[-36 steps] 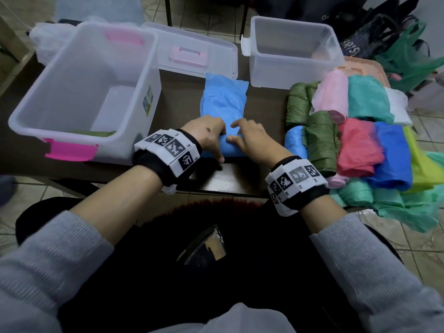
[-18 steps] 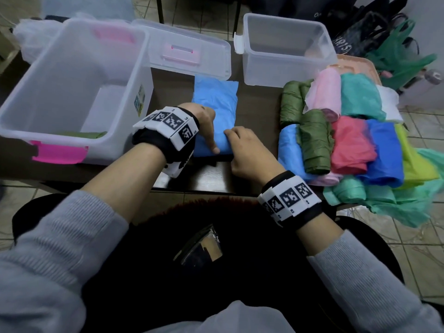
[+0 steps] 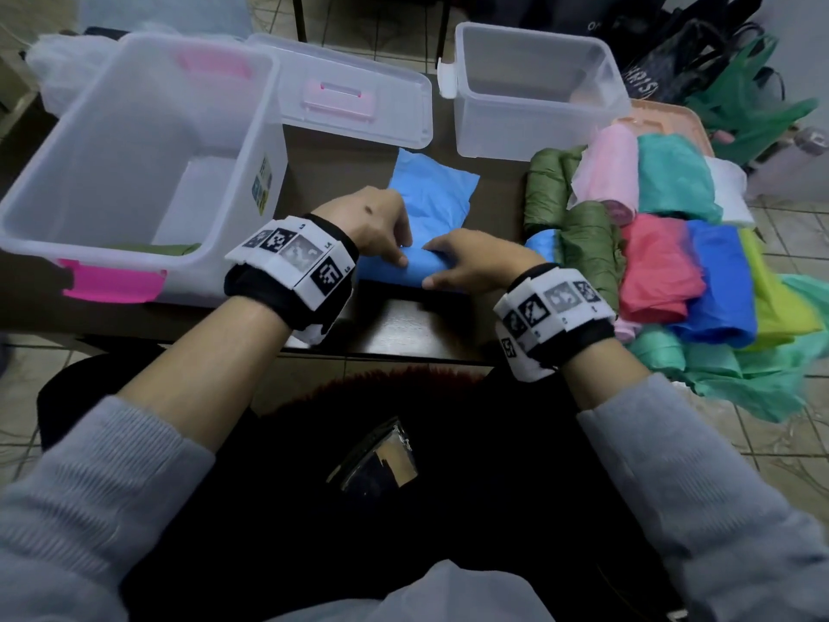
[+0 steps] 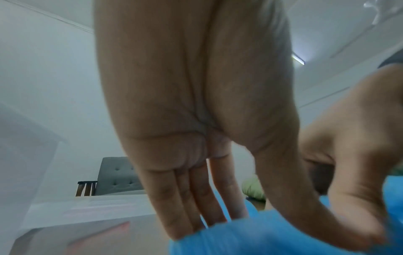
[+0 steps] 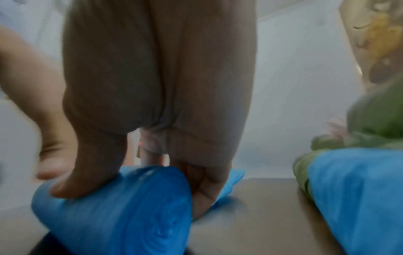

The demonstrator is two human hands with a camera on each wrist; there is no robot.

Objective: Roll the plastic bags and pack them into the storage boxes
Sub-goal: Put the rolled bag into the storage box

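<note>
- The light blue bag (image 3: 428, 204) sits on the dark table (image 3: 403, 321), between the two clear boxes and right in front of the person. Near end is already a tight roll, far end lies flat and points toward the boxes.
- Left hand (image 3: 374, 226) is on the left end of the roll. In the left wrist view the fingers (image 4: 185, 198) are pretty much straight, tips pressed down behind the roll, thumb on the near side of it. So pressing more than grabbing.
- Right hand (image 3: 471, 262) has the right end. In the right wrist view the thumb sits on top of the roll and the fingers (image 5: 205, 186) curl down behind it onto the flat part, so it's wrapped around that end. You can see the spiral of the bag (image 5: 130, 207) end-on there.
- Big storage box (image 3: 134, 172) with pink latches is at the left, something olive green lying in the bottom of it.
- Smaller clear box (image 3: 534, 92) is at the far right of the table, and a lid (image 3: 350, 101) with a pink handle lies flat between the two boxes.
- Pile of bags (image 3: 664, 249) at the right: olive, pink, teal, red, blue, yellow-green, some rolled up.
</note>
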